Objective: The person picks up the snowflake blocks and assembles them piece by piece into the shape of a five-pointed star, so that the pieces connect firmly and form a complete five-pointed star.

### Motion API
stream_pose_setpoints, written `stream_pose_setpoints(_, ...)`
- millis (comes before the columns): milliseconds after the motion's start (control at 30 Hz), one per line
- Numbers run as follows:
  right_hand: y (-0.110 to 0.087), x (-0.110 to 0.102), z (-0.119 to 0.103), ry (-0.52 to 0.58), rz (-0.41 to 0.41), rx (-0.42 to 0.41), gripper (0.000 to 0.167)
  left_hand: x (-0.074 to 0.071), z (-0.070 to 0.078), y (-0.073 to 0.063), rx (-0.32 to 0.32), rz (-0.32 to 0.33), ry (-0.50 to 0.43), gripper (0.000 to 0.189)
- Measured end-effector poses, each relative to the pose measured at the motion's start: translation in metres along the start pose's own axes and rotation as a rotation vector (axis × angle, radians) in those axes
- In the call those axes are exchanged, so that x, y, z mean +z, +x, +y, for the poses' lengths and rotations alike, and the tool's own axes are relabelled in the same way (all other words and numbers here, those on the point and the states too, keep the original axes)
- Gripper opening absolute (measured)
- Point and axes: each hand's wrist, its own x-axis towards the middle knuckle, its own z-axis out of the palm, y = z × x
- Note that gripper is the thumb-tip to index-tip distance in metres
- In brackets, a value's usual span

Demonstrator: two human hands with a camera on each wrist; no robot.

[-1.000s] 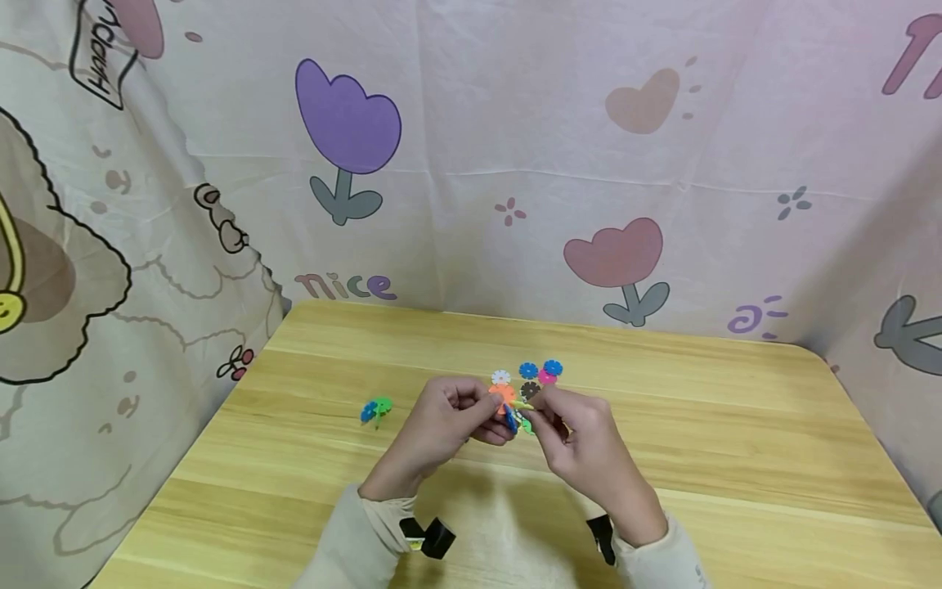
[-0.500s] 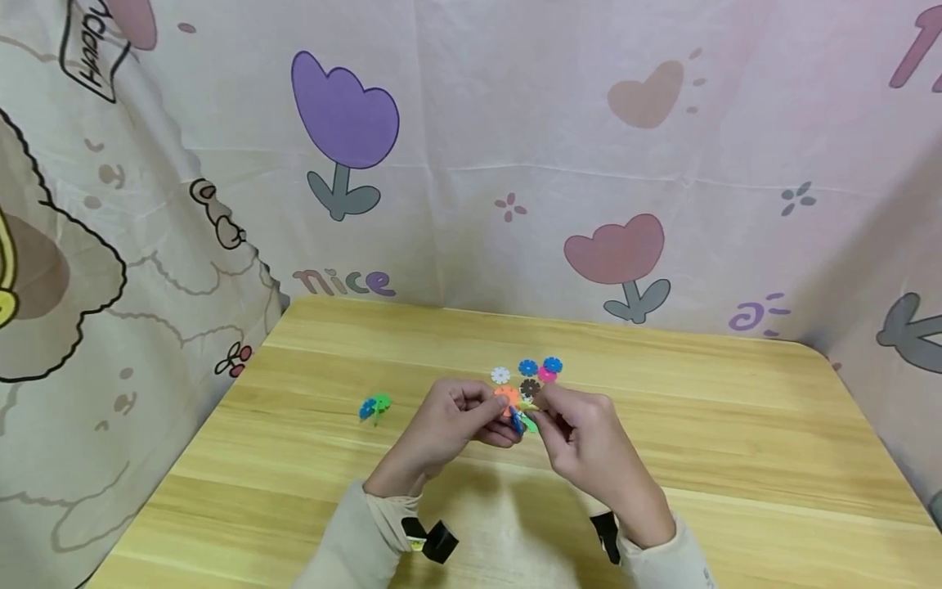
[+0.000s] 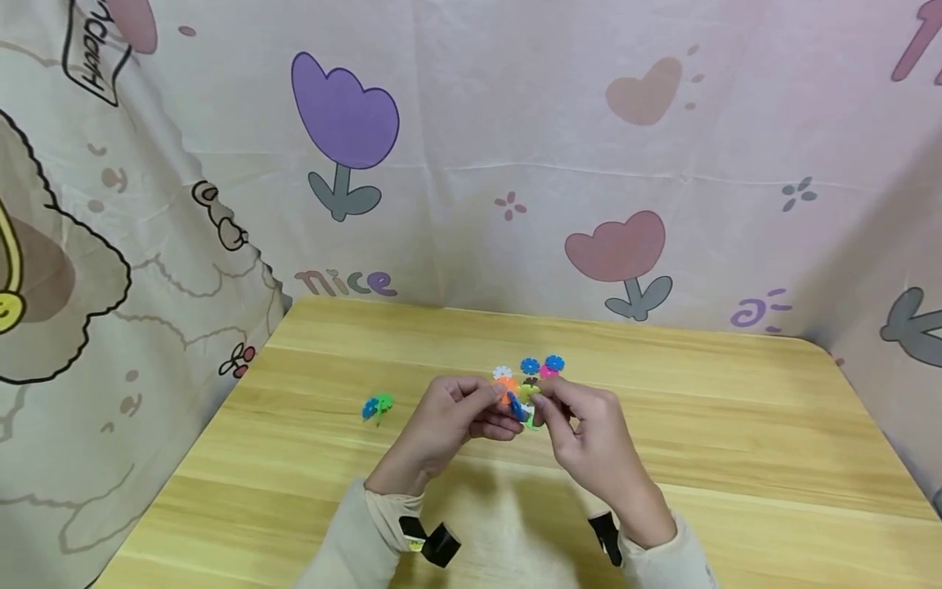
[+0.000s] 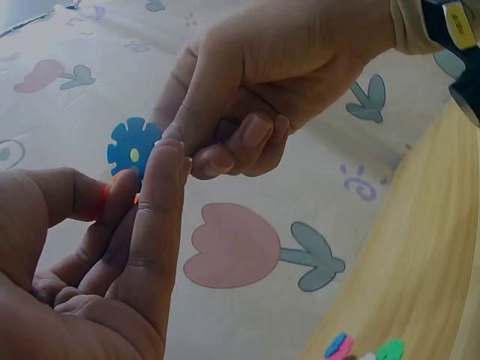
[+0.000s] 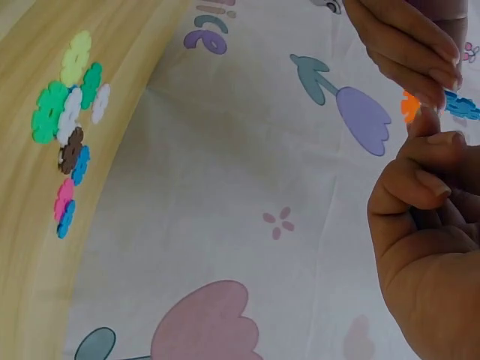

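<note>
Orange disc [image 3: 506,388]: notched, raised above the worktop [image 3: 736,425], well in from its left edge; pinched by thumb and fingers of the left hand [image 3: 458,413]. Blue disc [image 3: 518,406]: against the orange one, between both hands, left hand nearer; nearly edge-on in the head view, long line sloping down rightward. Whether slotted in: cannot be told. Yellow disc [image 3: 528,395]: just right of the blue, pinched at the fingertips of the right hand [image 3: 585,429]. Loose discs [image 3: 530,366]: beyond the hands, toward the far edge. Green-and-blue cluster [image 3: 382,402]: toward the left edge.
</note>
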Motion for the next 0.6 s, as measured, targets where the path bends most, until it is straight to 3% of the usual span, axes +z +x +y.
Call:
stream_pose_setpoints(200, 0.0002, -0.0008, -0.0021, -0.03, 0.037, -0.044, 0.027, 0.0013, 0.0009, 0.0002, 0.01, 0.0, -0.025, 0.022)
stream_pose_setpoints(433, 0.0003, 0.0001, -0.0013, -0.012, 0.033, -0.029, 0.026, 0.0012, 0.0013, -0.0002, 0.015, -0.003, -0.036, 0.021)
stream_pose_setpoints(600, 0.0004, 0.0003, 0.0015, -0.046, 0.024, -0.095, 0.027, 0.0011, 0.0016, -0.0009, 0.012, -0.007, -0.031, 0.019)
